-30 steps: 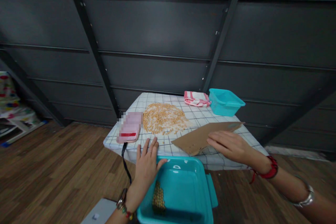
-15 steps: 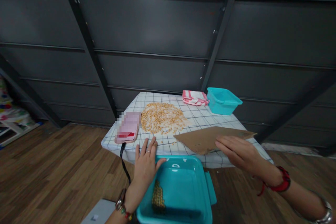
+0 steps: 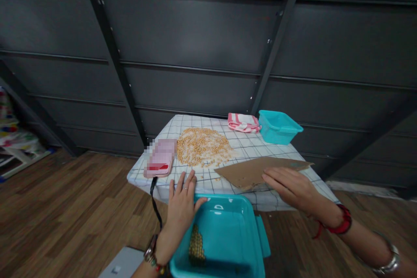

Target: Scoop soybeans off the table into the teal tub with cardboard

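Note:
A heap of yellow beans (image 3: 202,146) lies spread on the checked tablecloth (image 3: 192,122). My right hand (image 3: 288,185) rests flat, fingers stretched out, on a brown cardboard sheet (image 3: 250,170) lying on the table's near right side. My left hand (image 3: 181,205) lies open with its fingers on the table edge and its thumb over the rim of a large teal tub (image 3: 234,243). That tub sits below the table edge and holds a small clump of beans (image 3: 196,246) at its left side.
A pink case (image 3: 160,157) with a black strap hanging down lies at the table's left edge. A pink striped cloth (image 3: 243,122) and a small teal tub (image 3: 279,126) stand at the back right. A dark metal wall rises behind; wooden floor surrounds the table.
The cardboard under my right hand slid right and then partly back left. My left hand has stayed on the tub rim.

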Motion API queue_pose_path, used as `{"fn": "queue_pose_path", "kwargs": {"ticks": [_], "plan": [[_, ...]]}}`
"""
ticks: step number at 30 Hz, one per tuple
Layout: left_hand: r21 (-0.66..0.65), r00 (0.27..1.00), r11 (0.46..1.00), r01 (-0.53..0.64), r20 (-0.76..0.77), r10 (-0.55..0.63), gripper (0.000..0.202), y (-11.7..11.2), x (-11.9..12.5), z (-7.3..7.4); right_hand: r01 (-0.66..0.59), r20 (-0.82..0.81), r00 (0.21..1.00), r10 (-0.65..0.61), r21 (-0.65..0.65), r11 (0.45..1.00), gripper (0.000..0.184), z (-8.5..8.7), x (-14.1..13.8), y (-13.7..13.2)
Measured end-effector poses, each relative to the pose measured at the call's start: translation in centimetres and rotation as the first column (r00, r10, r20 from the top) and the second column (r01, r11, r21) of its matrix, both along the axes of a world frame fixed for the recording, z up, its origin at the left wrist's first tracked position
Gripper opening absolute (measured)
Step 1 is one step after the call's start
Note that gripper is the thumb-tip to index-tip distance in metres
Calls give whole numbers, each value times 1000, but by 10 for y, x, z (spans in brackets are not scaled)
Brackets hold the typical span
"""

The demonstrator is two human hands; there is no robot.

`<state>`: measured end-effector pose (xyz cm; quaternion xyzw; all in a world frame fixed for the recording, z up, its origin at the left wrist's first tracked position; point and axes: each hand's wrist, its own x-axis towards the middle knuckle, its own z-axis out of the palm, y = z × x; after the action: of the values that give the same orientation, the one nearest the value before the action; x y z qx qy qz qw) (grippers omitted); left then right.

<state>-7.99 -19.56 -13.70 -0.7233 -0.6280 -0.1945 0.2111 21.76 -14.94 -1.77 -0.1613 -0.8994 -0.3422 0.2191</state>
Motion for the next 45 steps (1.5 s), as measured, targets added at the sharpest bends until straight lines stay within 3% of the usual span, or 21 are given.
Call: {"fn": "queue_pose_path", "kwargs": {"ticks": [3, 10, 16, 21, 27, 38, 45], "plan": [[16, 1000, 1000, -3, -20, 4, 63, 0, 0, 0, 0, -10, 1000, 0, -18, 1000, 32, 5, 5, -4], [23, 1000, 1000, 2, 0, -2, 62, 2, -1, -4, -48, -4, 999, 48, -208, 977, 25, 11, 8, -13], [15, 1000, 1000, 4, 17, -4, 63, 1, 0, -3, -76, 21, 997, 78, -82, 994, 26, 4, -1, -5], [0, 1000, 1000, -12, 15, 12, 61, 0, 1, -3, -76, 19, 997, 76, 26, 997, 26, 11, -3, 3], [-4, 1000, 1000, -11, 21, 11, 62, 0, 0, -3, -73, -7, 997, 73, 39, 997, 32, 19, 3, 1], [-23, 1000, 1000, -15, 11, 15, 62, -1, 1, -1, -52, 100, 994, 46, 62, 997, 27, 14, -1, 3], [-25, 1000, 1000, -13, 26, 14, 61, -2, 1, -1, -37, 46, 998, 33, 77, 996, 28, 16, 3, 7]]}}
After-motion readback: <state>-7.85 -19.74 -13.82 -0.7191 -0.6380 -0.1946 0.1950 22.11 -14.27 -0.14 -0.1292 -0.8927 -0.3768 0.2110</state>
